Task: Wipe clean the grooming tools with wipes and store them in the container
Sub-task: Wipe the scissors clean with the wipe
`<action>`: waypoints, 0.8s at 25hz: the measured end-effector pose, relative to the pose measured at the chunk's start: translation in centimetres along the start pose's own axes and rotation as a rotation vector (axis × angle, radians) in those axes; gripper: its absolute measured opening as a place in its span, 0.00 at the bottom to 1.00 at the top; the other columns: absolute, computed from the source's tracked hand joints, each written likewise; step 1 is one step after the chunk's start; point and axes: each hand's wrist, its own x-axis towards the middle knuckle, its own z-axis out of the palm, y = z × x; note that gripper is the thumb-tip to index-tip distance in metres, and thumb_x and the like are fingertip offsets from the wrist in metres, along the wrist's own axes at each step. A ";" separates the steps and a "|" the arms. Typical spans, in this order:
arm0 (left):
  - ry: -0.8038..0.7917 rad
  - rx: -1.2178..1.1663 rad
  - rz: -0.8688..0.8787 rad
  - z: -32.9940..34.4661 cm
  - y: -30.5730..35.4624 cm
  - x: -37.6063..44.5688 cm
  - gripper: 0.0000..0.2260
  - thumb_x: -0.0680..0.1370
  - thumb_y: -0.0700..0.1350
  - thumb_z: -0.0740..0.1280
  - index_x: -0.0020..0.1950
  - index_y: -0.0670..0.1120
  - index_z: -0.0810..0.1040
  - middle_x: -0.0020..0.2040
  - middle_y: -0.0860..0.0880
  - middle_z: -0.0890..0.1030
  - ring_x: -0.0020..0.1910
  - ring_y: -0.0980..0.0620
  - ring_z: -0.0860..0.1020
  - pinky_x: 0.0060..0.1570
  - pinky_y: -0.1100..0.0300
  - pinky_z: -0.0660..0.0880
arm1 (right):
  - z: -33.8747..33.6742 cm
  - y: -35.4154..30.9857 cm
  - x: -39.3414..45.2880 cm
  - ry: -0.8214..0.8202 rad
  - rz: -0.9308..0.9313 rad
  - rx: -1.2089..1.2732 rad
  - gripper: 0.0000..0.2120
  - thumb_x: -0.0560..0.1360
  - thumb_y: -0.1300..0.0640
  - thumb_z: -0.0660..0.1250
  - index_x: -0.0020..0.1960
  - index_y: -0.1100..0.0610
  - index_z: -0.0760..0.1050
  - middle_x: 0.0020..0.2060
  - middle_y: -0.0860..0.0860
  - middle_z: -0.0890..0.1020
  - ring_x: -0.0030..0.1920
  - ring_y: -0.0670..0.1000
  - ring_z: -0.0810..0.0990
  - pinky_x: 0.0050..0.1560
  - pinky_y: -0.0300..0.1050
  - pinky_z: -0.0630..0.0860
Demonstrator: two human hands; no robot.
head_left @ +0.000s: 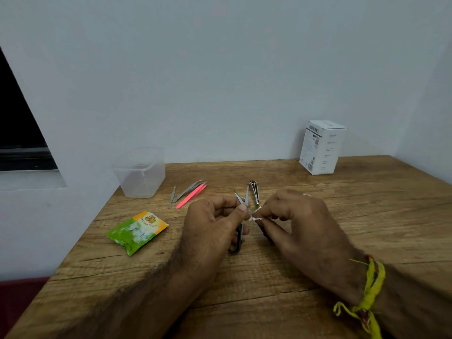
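My left hand (212, 226) grips small black-handled scissors (241, 200), blades spread and pointing away from me. My right hand (298, 223) pinches a small white wipe (255, 215) against the scissors near the pivot. A metal nail clipper (254, 190) lies just behind the blades. Further left on the table lie pink tweezers (190, 196), steel tweezers (188, 190) and a small metal tool (172, 198). A clear plastic container (140, 173) stands open at the table's back left corner. A torn green and orange wipe sachet (137, 232) lies left of my left hand.
A white cardboard box (321, 148) stands at the back right against the wall. The wooden table (367, 216) ends at the wall behind and drops off along its left edge. A yellow thread band circles my right wrist.
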 end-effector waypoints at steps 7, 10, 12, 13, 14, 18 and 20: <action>-0.015 0.013 0.032 -0.1 0.0 0.0 0.04 0.79 0.39 0.69 0.47 0.43 0.84 0.39 0.48 0.86 0.34 0.52 0.84 0.30 0.64 0.76 | 0.0 -0.1 0.2 -0.007 -0.011 -0.023 0.07 0.74 0.54 0.72 0.51 0.49 0.85 0.42 0.41 0.81 0.44 0.42 0.77 0.45 0.45 0.78; -0.022 0.018 0.035 0.0 0.0 -0.1 0.04 0.79 0.38 0.69 0.47 0.43 0.84 0.39 0.49 0.86 0.33 0.54 0.84 0.30 0.65 0.76 | -0.2 0.0 0.1 0.000 -0.005 -0.046 0.07 0.75 0.52 0.70 0.51 0.49 0.85 0.42 0.41 0.81 0.44 0.43 0.78 0.45 0.48 0.78; -0.017 0.022 0.038 0.1 0.1 -0.2 0.05 0.79 0.38 0.69 0.47 0.43 0.84 0.39 0.49 0.86 0.33 0.54 0.84 0.29 0.65 0.75 | -0.4 0.1 0.2 0.011 0.010 -0.041 0.09 0.75 0.50 0.68 0.50 0.49 0.85 0.41 0.41 0.81 0.44 0.43 0.78 0.45 0.49 0.78; -0.014 0.015 0.039 0.0 0.1 -0.2 0.05 0.79 0.38 0.69 0.47 0.43 0.84 0.38 0.48 0.86 0.33 0.55 0.83 0.29 0.66 0.75 | -0.3 -0.1 0.2 0.006 0.003 -0.036 0.08 0.75 0.51 0.68 0.50 0.50 0.85 0.41 0.42 0.81 0.44 0.44 0.78 0.44 0.49 0.79; -0.011 0.007 0.037 0.0 0.2 -0.2 0.05 0.79 0.37 0.69 0.47 0.42 0.84 0.38 0.48 0.86 0.33 0.55 0.83 0.29 0.66 0.75 | -0.1 -0.2 0.2 -0.002 -0.012 -0.039 0.07 0.75 0.53 0.70 0.51 0.50 0.85 0.42 0.43 0.81 0.44 0.45 0.78 0.44 0.49 0.79; 0.000 0.014 0.037 0.1 0.2 -0.3 0.04 0.79 0.38 0.69 0.46 0.43 0.84 0.38 0.48 0.86 0.33 0.55 0.83 0.30 0.66 0.75 | -0.3 0.0 0.2 -0.025 0.012 -0.083 0.06 0.75 0.53 0.71 0.50 0.49 0.85 0.42 0.42 0.81 0.45 0.44 0.77 0.46 0.49 0.78; 0.016 0.001 0.034 0.1 0.3 -0.3 0.04 0.79 0.38 0.70 0.46 0.43 0.84 0.38 0.48 0.86 0.33 0.55 0.83 0.30 0.65 0.76 | -0.4 0.1 0.2 0.009 0.030 -0.024 0.06 0.74 0.52 0.70 0.49 0.49 0.85 0.42 0.41 0.81 0.45 0.42 0.78 0.46 0.46 0.78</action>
